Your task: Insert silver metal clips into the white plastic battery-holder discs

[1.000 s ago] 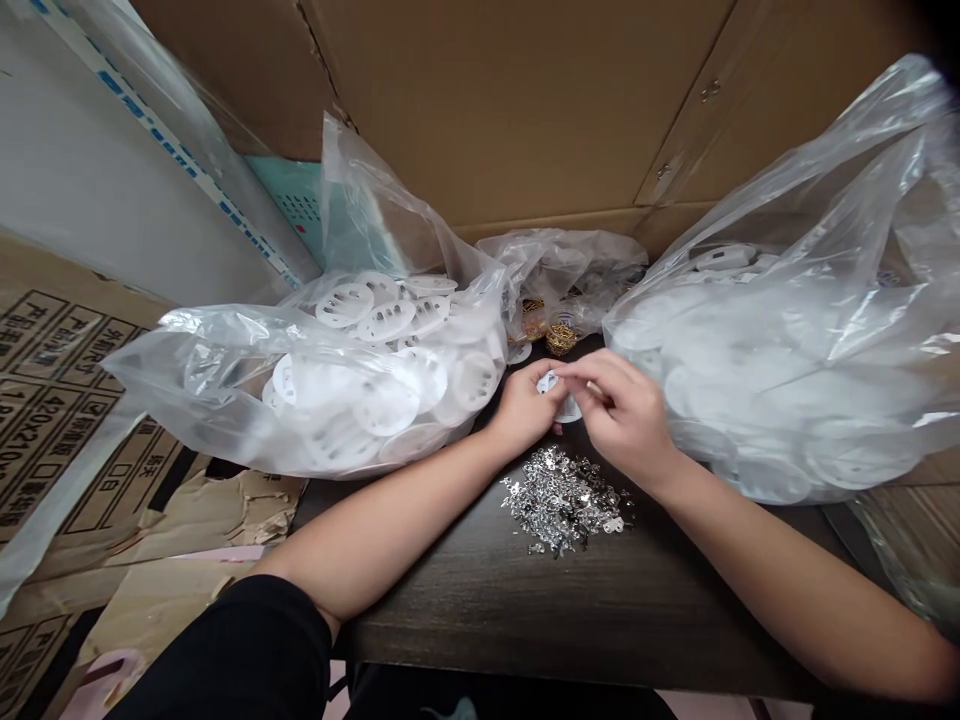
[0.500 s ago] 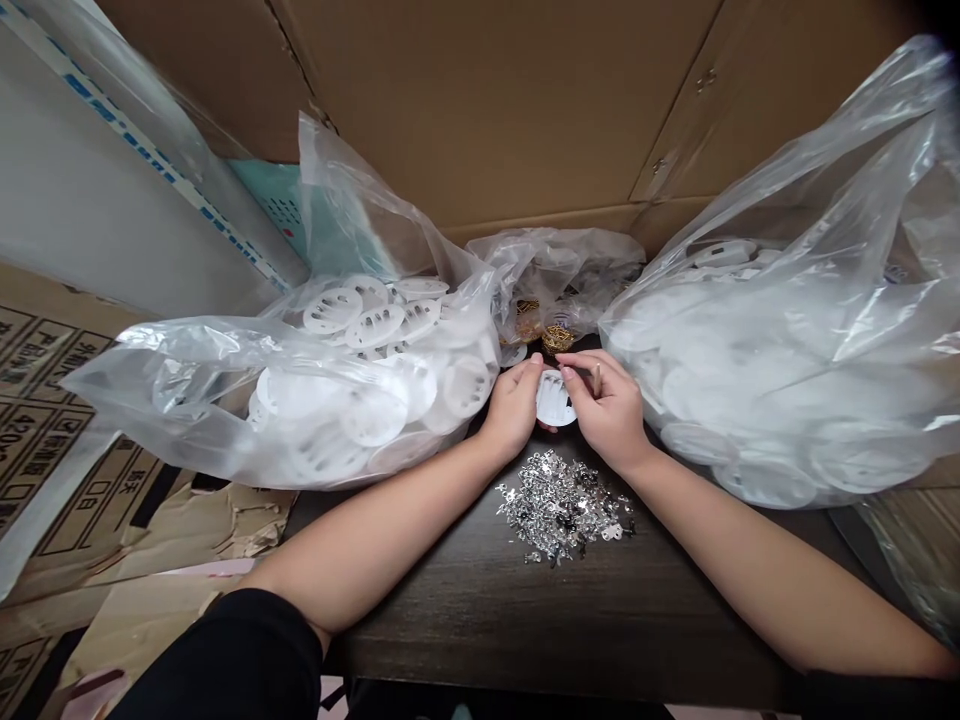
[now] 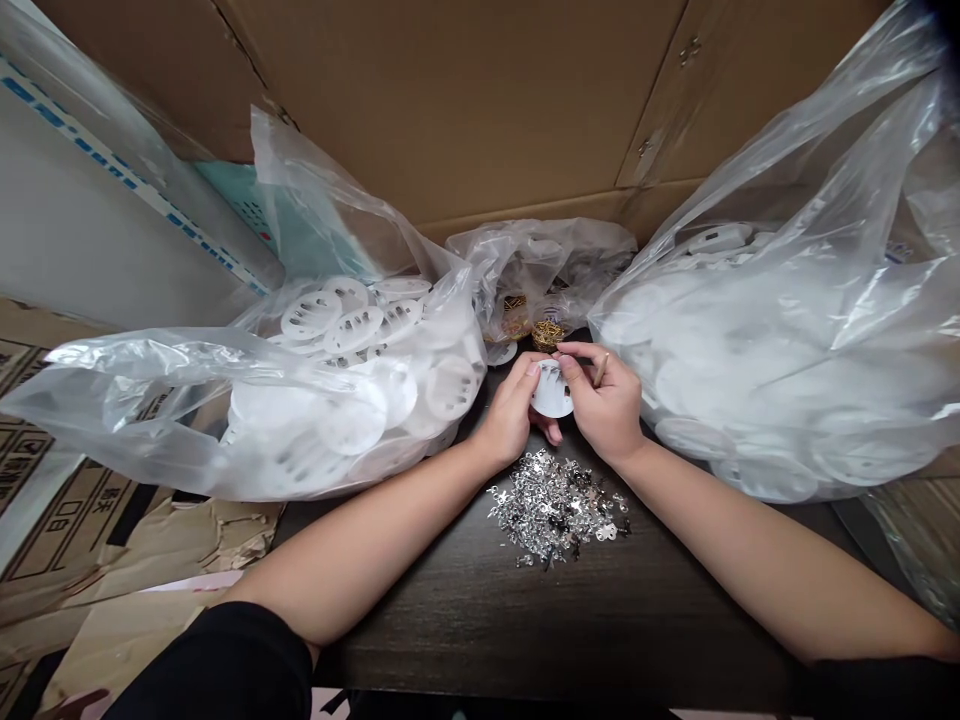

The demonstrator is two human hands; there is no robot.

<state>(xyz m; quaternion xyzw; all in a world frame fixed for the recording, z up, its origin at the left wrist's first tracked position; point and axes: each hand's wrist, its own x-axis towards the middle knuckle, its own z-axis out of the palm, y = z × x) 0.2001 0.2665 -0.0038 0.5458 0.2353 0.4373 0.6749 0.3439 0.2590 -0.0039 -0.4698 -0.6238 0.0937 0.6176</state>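
Observation:
My left hand (image 3: pixel 512 408) grips a round white perforated plastic disc (image 3: pixel 551 392) by its left side, with the fingers curled around the edge. My right hand (image 3: pixel 604 396) is right beside it, its fingertips at the disc's top edge. A thin tan stick (image 3: pixel 601 369) pokes up from between the right hand's fingers. Just below my hands, a loose pile of small silver metal pieces (image 3: pixel 555 510) lies on the dark wooden table (image 3: pixel 525 630), touching neither hand. Behind the disc sit gold wire coils (image 3: pixel 547 335).
A clear plastic bag of white discs (image 3: pixel 142 400) bulges on the left, and another (image 3: pixel 817 170) fills the right. A smaller clear bag (image 3: pixel 540 250) stands behind the coils. Cardboard walls (image 3: pixel 450 110) rise behind, with flattened printed cartons (image 3: pixel 112 540) at lower left.
The view has swung slightly, so everything sits further left. The disc is tilted more upright between my hands, and the tan stick stands higher in my right hand.

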